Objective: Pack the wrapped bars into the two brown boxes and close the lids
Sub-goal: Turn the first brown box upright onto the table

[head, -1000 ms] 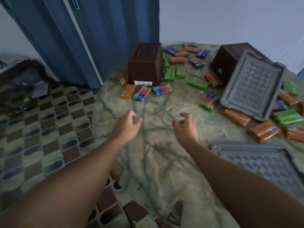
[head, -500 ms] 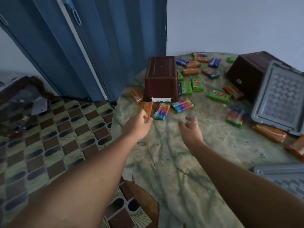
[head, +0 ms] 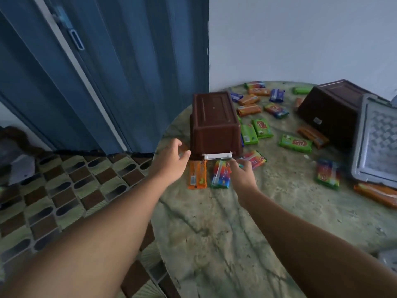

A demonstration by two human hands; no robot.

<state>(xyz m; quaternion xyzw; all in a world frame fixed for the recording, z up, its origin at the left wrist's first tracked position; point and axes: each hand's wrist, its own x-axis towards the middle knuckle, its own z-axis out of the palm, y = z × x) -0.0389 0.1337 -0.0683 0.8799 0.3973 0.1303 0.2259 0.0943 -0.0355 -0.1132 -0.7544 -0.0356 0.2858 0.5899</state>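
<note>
A brown box [head: 213, 123] stands upside down at the table's left edge, a white latch [head: 218, 156] at its near rim. My left hand [head: 170, 163] is open, fingers just beside the box's near left corner. My right hand [head: 241, 173] is open, fingers curled over a rainbow wrapped bar [head: 221, 174] below the latch. An orange bar [head: 197, 174] lies between my hands. A second brown box [head: 330, 108] rests tipped at the back right with a grey lid [head: 378, 138] leaning on it. Several green, orange and blue bars [head: 295, 143] lie scattered.
The round table [head: 214, 233] has a marbled green cloth; its left edge drops to a patterned floor [head: 64, 190]. A blue folding door [head: 96, 72] stands behind the left box. A second grey lid [head: 390, 258] shows at the right edge.
Both hands reached forward toward the upside-down box; the left now nears its corner, the right sits over the rainbow bar. The view shifted left and closer.
</note>
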